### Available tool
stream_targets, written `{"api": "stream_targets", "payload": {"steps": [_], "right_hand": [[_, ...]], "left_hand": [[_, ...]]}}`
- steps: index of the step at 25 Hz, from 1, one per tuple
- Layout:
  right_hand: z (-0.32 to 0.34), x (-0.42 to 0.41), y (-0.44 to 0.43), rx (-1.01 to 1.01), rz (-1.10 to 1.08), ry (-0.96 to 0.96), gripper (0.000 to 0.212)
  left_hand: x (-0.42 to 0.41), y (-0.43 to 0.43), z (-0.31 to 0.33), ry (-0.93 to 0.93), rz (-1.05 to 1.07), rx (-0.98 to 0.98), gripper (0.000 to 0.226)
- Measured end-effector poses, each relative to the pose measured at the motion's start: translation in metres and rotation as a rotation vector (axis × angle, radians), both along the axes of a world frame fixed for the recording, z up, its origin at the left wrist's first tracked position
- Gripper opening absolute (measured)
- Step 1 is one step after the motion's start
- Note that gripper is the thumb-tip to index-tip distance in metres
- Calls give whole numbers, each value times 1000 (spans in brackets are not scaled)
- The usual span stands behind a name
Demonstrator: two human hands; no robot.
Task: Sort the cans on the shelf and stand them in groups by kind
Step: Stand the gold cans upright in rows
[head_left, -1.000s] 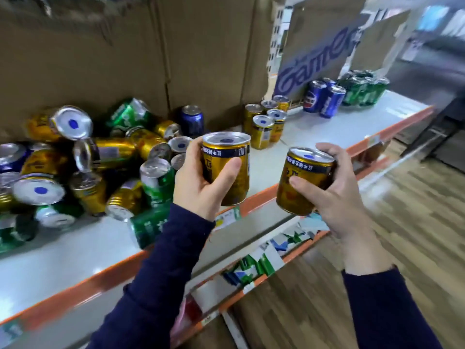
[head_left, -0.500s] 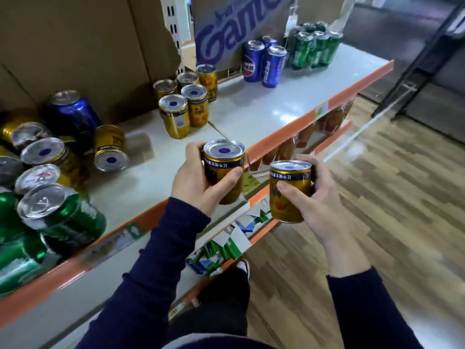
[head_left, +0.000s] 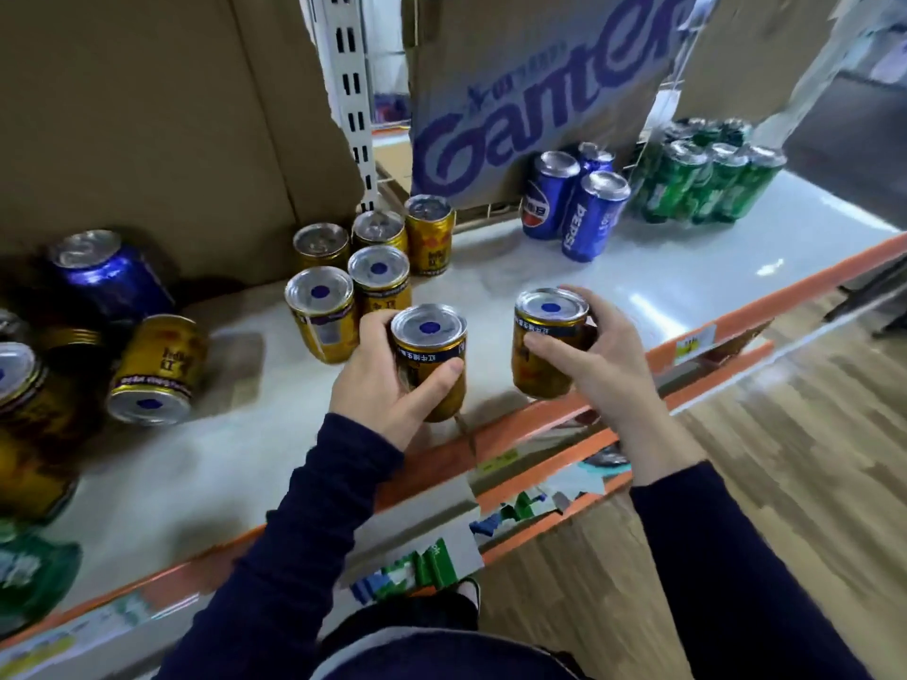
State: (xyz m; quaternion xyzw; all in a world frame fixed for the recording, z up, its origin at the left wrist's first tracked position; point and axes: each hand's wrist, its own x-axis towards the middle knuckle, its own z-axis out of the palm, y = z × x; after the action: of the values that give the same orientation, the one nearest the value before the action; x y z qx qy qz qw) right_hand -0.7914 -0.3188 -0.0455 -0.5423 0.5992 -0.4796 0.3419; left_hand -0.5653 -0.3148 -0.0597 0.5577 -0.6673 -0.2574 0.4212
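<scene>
Fingers (head_left: pixel 374 332) of the left hand (head_left: pixel 383 392) wrap a gold can (head_left: pixel 430 331); the right hand (head_left: pixel 591 370) grips a second gold can (head_left: pixel 549 309). Both are upright, just right of the standing gold group (head_left: pixel 324 316).

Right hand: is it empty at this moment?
No, the right hand grips an upright gold can near the front edge of the shelf.
</scene>
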Motion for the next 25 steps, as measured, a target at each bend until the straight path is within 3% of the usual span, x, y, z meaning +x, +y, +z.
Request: {"api": "stream_targets", "payload": {"steps": [5, 10, 15, 20, 25], "right_hand": [[0, 36, -93, -160, 205, 145, 58], [-13, 58, -140, -96, 318, 303, 73], [-30, 25, -134, -42, 466, 472, 47], [-52, -29, -102, -228, 575, 789, 28], [-59, -43, -95, -326, 636, 753, 29]], "left_hand": [[5, -3, -4, -7, 161, 27, 69], [0, 4, -1, -12, 295, 22, 67], [-22, 2, 1, -36, 400, 18, 68], [-48, -30, -3, -118, 493, -58, 74], [-70, -43, -14, -187, 631, 14, 76]]}}
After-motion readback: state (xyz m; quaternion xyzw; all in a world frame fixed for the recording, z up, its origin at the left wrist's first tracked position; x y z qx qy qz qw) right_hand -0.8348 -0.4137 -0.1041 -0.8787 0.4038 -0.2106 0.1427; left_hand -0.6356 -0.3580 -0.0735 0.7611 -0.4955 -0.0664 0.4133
